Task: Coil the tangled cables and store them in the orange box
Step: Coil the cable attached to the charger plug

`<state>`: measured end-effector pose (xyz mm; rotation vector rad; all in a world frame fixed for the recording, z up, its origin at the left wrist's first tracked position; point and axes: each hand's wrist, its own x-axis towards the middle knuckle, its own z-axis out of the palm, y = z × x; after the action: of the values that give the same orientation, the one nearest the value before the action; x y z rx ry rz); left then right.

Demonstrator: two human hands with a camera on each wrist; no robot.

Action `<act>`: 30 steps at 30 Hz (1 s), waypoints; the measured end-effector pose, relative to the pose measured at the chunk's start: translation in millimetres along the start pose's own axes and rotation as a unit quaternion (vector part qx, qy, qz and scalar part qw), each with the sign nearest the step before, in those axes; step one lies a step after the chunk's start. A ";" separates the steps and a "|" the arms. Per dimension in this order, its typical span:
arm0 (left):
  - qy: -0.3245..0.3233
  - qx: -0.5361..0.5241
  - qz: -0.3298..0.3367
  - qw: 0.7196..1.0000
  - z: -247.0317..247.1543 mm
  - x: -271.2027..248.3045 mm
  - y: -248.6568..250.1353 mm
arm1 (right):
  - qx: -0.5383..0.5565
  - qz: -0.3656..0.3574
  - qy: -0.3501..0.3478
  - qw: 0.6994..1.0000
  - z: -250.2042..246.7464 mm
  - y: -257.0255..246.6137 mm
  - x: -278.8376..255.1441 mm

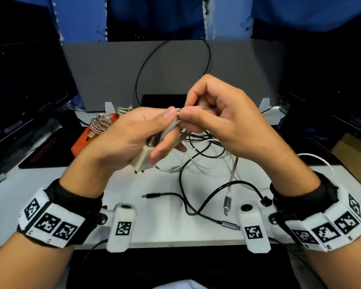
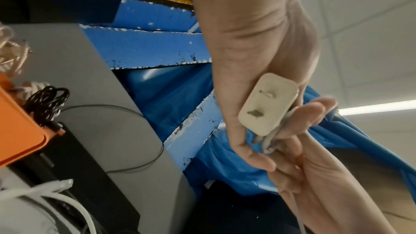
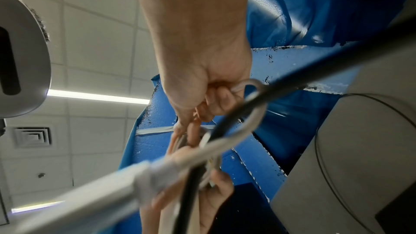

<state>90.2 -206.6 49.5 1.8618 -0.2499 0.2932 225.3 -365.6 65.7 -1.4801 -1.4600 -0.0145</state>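
My left hand (image 1: 165, 126) is raised over the white table (image 1: 117, 184). It grips a beige charger plug (image 1: 143, 158) and loops of its grey cable (image 1: 171, 126). My right hand (image 1: 196, 113) pinches that grey cable right beside the left thumb. The left wrist view shows the charger plug (image 2: 268, 104) prongs-out in the palm. In the right wrist view the grey cable (image 3: 254, 122) forms a loop with a black cable (image 3: 292, 84) crossing it. A tangle of black and white cables (image 1: 206, 147) lies under the hands. The orange box (image 1: 81, 142) at back left holds a coiled braided cable (image 1: 101, 123).
A black cable with a barrel plug (image 1: 151, 195) and a silver USB connector (image 1: 227, 203) lie near the table's front. A grey board (image 1: 104, 69) stands behind, with a thin black wire (image 1: 142, 67) looping over it. Dark monitors (image 1: 19, 80) flank both sides.
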 end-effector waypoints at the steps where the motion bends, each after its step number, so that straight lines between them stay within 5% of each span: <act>1: -0.006 -0.040 0.010 0.999 -2.4 -1.0 0.1 | -0.001 -0.005 0.008 1.000 0.4 0.5 1.0; 5: 0.002 -0.193 0.038 0.980 -1.1 0.7 -1.2 | -0.002 -0.033 0.017 0.999 1.3 5.1 3.2; 9: -0.002 -0.280 0.041 0.959 11.9 6.1 -0.5 | 0.048 0.014 -0.021 0.999 9.8 10.7 2.9; 15: 0.028 -0.247 0.029 0.968 15.2 6.3 5.2 | 0.033 0.065 -0.039 0.997 8.3 7.8 1.6; 22: 0.208 -0.208 0.087 0.952 12.6 6.6 12.6 | 0.049 0.145 -0.103 0.983 19.5 17.2 1.2; 24: 0.237 -0.157 0.096 0.954 15.2 8.7 9.4 | 0.000 0.143 -0.152 0.978 24.3 18.3 -1.2; 27: 0.263 0.056 0.095 0.958 20.4 12.5 1.1 | -0.093 0.100 -0.236 0.962 26.0 10.5 -4.8; 30: 0.239 0.200 0.052 0.949 16.6 12.0 -7.9 | -0.141 0.071 -0.218 0.963 22.0 5.1 -5.2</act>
<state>105.3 -220.3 41.4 2.1058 0.0522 0.9085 214.4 -354.3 48.6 -1.9062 -1.7483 0.2109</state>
